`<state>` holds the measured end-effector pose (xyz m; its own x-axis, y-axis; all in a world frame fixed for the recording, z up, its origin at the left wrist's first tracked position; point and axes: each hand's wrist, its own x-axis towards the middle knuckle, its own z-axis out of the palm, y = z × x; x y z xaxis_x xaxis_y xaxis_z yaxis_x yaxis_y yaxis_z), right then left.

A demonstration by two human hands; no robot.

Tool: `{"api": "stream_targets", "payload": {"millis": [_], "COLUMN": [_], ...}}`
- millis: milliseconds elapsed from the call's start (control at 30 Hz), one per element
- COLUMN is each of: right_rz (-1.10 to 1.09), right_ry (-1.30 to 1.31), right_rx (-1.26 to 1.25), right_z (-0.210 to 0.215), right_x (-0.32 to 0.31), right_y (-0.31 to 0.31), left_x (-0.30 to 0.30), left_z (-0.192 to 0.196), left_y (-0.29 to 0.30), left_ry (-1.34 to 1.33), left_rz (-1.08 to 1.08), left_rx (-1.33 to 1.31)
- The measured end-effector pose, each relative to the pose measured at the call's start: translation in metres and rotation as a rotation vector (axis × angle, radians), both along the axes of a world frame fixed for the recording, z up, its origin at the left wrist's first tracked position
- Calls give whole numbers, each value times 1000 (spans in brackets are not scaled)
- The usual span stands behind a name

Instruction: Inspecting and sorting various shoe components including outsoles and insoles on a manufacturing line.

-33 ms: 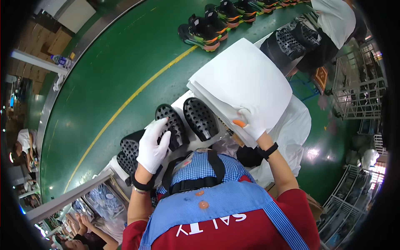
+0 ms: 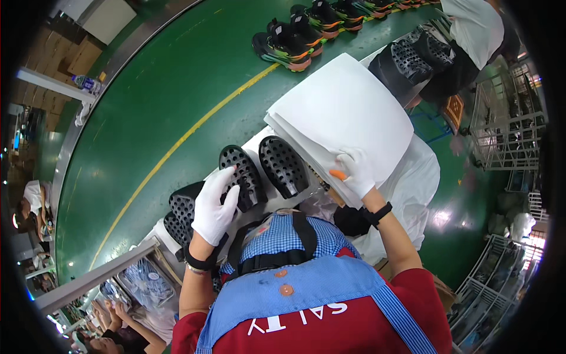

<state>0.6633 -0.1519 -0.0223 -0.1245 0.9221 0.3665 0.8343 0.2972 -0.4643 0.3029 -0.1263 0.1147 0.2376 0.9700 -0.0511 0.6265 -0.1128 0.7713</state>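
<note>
My left hand (image 2: 213, 209), in a white glove, has its thumb apart from its fingers. Its fingertips are at the left side of a black, hole-covered, shoe-shaped piece (image 2: 247, 180); whether they touch it I cannot tell. A second such piece (image 2: 284, 168) stands just to the right, and more black perforated pieces (image 2: 181, 207) are partly hidden left of my hand. On the near edge of a stack of white sheets (image 2: 348, 112) rests my gloved right hand (image 2: 358, 172), thumb and fingers apart. One of its digits has an orange tip.
Black shoes with coloured soles (image 2: 286, 44) line the green surface (image 2: 147, 100) beyond a yellow line. Similar perforated black pieces (image 2: 415, 56) lie past the sheets at the far right, near another person's white clothing (image 2: 476, 26). White plastic (image 2: 407, 200) hangs at the right; wire racks (image 2: 510, 138) stand further right.
</note>
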Motion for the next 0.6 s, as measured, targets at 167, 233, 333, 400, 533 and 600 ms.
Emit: {"api": "stream_targets", "payload": {"millis": [167,233,333,400,533,600], "right_rz": [-69,-115,-194,-227,-130,-134], "right_ry": [81,257,597,747,816,881], "right_rx": [119,-58,-437,-637,-786,-844], "right_z": [-17,-12,16,41,68,67], "right_x": [1,4,15,25,36,40], "right_y": [4,4,-3,-9,-13,-14], "left_x": [3,7,14,27,69,91], "left_z": [5,10,15,9,-20,-35], "left_y": [3,16,54,95,168,188], "left_ry": [12,80,100,203,272,226], "left_rz": [-58,-126,-164,-205,-510,-712], "left_rx": [62,123,67,94,247,110]}}
